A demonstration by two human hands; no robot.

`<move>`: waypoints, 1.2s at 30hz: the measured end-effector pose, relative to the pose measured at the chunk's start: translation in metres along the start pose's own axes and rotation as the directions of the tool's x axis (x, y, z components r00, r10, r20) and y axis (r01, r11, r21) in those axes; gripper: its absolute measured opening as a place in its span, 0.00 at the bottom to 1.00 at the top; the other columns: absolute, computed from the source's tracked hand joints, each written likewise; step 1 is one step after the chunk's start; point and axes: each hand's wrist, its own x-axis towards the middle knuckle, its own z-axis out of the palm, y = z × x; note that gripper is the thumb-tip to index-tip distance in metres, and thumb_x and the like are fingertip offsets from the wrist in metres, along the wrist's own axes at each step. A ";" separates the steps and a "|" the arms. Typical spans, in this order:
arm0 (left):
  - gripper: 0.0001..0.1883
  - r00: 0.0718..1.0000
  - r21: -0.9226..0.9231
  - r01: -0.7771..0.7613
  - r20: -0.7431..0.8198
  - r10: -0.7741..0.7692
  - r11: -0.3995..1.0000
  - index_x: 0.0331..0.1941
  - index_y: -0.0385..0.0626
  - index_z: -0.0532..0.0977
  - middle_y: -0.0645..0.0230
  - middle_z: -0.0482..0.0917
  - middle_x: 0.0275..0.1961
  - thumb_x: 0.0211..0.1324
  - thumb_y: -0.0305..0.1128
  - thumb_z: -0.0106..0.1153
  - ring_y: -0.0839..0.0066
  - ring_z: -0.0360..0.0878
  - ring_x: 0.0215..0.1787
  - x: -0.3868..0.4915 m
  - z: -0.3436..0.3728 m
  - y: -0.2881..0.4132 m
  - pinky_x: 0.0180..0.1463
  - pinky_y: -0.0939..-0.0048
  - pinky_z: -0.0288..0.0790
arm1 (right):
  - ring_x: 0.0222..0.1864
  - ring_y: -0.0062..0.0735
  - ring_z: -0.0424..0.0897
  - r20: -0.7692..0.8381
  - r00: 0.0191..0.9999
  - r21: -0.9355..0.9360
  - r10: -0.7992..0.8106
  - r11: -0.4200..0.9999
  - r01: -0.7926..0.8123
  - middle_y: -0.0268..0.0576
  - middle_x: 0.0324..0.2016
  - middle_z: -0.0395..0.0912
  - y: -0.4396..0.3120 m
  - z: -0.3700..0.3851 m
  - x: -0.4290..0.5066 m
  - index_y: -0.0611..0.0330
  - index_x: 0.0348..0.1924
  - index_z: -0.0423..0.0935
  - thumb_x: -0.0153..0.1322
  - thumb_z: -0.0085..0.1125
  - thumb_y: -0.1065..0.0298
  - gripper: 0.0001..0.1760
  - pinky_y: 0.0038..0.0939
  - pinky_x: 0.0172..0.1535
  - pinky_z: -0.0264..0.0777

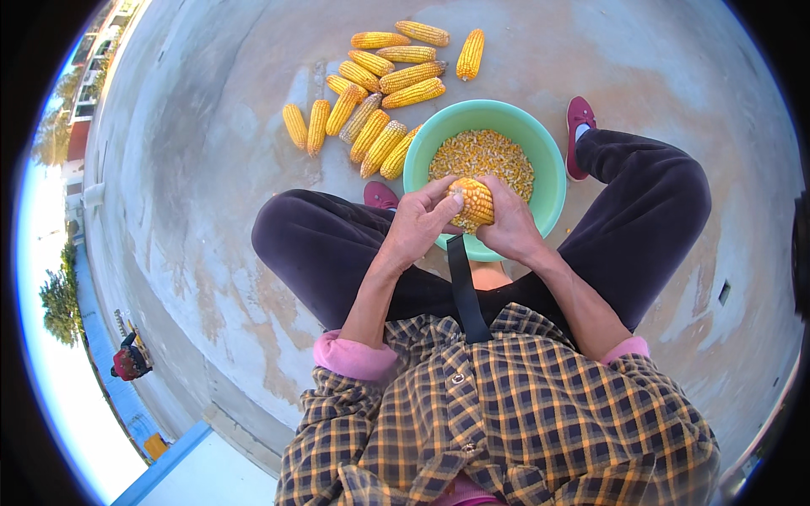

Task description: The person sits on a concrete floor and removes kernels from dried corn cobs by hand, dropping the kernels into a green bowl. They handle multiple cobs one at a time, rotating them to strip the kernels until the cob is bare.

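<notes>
Between my two hands is an ear of yellow corn (476, 201), held over the near part of a light green plastic basin (549, 148). My left hand (421, 216) grips the ear from the left, its thumb pressed against the kernels. From the right, my right hand (511, 221) wraps around the ear. Some kernels are gone near the top of the ear, where paler cob shows. Loose corn kernels (484, 155) cover the basin's bottom. My hands and the ear hide the basin's near inside.
Several whole corn ears (380, 142) lie on the concrete floor (209, 253) left of and beyond the basin. One ear (470, 55) lies apart. My bent legs (639, 202) flank the basin. A black strap (465, 284) hangs below my hands. Another person (131, 362) is far left.
</notes>
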 end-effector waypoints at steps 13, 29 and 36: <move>0.18 0.997 0.376 0.075 -0.040 -0.065 0.923 0.47 0.30 0.74 0.61 0.79 0.26 0.65 0.31 0.38 0.76 0.79 0.22 0.032 0.007 -0.052 0.27 0.75 0.76 | 0.44 0.58 0.77 0.102 0.993 -0.488 0.057 0.873 0.000 0.57 0.38 0.75 0.016 0.008 -0.009 0.65 0.38 0.68 0.53 0.60 0.76 0.20 0.51 0.44 0.71; 0.20 0.929 0.204 0.073 -0.369 0.007 0.976 0.35 0.37 0.76 0.64 0.77 0.25 0.72 0.43 0.43 0.75 0.78 0.24 0.043 0.015 -0.083 0.29 0.70 0.73 | 0.40 0.61 0.80 0.129 0.951 -0.327 0.282 0.917 -0.228 0.60 0.35 0.78 -0.002 0.002 -0.012 0.66 0.41 0.67 0.53 0.62 0.71 0.24 0.53 0.43 0.72; 0.17 0.984 -0.531 0.024 -0.137 -0.114 0.847 0.48 0.39 0.73 0.65 0.79 0.42 0.73 0.41 0.41 0.73 0.78 0.44 0.033 0.030 -0.070 0.56 0.65 0.72 | 0.39 0.63 0.80 0.040 0.994 -0.302 0.105 0.949 -0.088 0.62 0.37 0.77 0.000 0.014 -0.020 0.65 0.53 0.62 0.55 0.63 0.69 0.34 0.54 0.42 0.74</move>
